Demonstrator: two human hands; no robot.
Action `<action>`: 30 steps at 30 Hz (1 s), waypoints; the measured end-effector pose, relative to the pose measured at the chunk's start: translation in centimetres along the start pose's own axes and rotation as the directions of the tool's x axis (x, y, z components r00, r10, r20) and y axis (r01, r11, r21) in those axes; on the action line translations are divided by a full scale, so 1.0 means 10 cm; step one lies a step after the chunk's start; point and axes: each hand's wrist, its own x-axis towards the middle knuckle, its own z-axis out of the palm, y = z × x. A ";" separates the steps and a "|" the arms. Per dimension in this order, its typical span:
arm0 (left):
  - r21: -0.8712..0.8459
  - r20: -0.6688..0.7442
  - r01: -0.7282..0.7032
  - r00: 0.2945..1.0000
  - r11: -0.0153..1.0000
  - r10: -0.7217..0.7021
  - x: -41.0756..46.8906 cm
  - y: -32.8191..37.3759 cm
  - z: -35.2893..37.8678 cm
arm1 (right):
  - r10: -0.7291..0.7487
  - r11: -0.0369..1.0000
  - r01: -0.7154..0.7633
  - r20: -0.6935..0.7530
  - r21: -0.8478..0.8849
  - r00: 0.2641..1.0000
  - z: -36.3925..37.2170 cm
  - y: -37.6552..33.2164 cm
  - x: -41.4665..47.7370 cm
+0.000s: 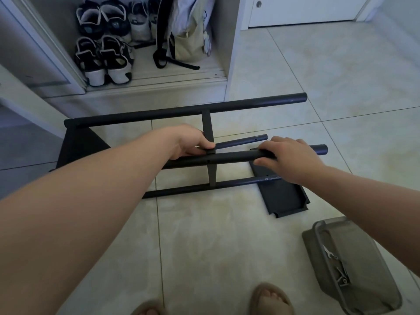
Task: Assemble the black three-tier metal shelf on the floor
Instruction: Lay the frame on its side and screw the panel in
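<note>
Shelf pole [229, 156] runs between the hands; left hand [193, 144] pinches the crossbar [206, 126], right hand [291, 155] grips the pole. Twisting it could misalign the screw holes or pinch fingers.

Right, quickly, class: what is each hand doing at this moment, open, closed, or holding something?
Left hand: closed, thumb pinching the flat crossbar.
Right hand: closed, fingers curled over the black tube.
</note>
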 end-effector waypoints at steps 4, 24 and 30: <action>-0.001 -0.006 0.000 1.000 1.000 0.000 0.02 -0.02 0.03 | 0.012 1.000 -0.012 0.002 0.001 1.000 0.05 0.02 0.00; 0.181 -0.024 0.043 0.999 0.982 -0.039 -0.08 -0.36 -0.58 | -0.038 0.993 0.029 0.083 0.117 0.996 0.15 -0.67 0.12; 0.196 -0.062 0.096 0.994 0.976 -0.085 -0.18 -0.56 -0.91 | -0.059 0.992 0.045 0.120 0.119 0.991 0.21 -1.11 0.18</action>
